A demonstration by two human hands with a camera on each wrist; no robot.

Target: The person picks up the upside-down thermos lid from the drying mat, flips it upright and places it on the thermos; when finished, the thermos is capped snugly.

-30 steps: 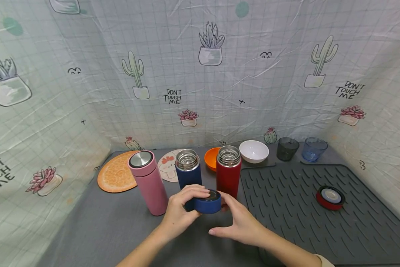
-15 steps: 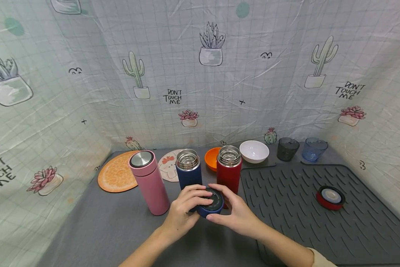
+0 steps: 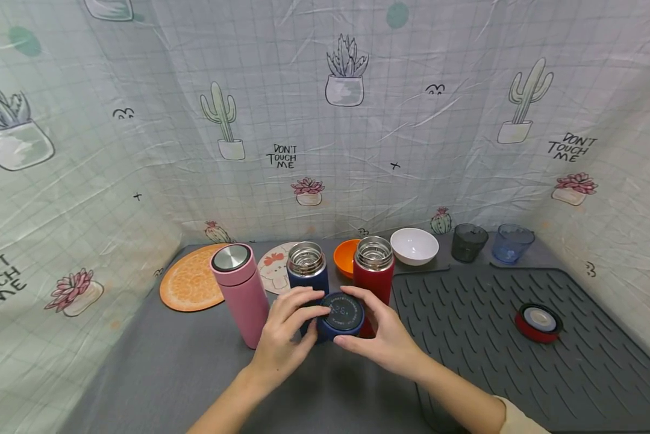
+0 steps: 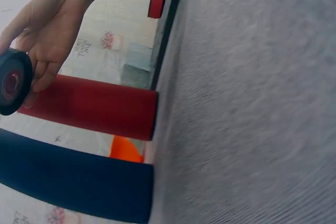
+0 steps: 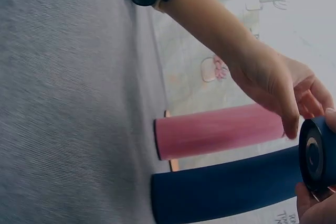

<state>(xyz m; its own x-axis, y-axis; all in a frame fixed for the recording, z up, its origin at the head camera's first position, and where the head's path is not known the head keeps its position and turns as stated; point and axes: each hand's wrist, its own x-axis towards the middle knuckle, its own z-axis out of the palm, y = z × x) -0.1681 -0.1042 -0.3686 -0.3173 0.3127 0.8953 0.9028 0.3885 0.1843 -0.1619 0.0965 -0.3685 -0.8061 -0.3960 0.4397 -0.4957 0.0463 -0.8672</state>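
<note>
An orange mat [image 3: 190, 283] and a capped pink flask [image 3: 240, 294] are standing at the left. The blue lid [image 3: 341, 314] is being held above the table, in front of the open blue flask [image 3: 306, 272] and red flask [image 3: 373, 276], its flat top tilted toward the camera. It is being gripped by curled fingers of the left hand [image 3: 282, 340] and the right hand [image 3: 384, 341]. A red lid [image 3: 538, 321] is lying well apart on the ribbed mat [image 3: 482, 337].

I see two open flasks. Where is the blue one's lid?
In the head view, both hands hold the blue lid at centre, just in front of the blue flask.
</note>
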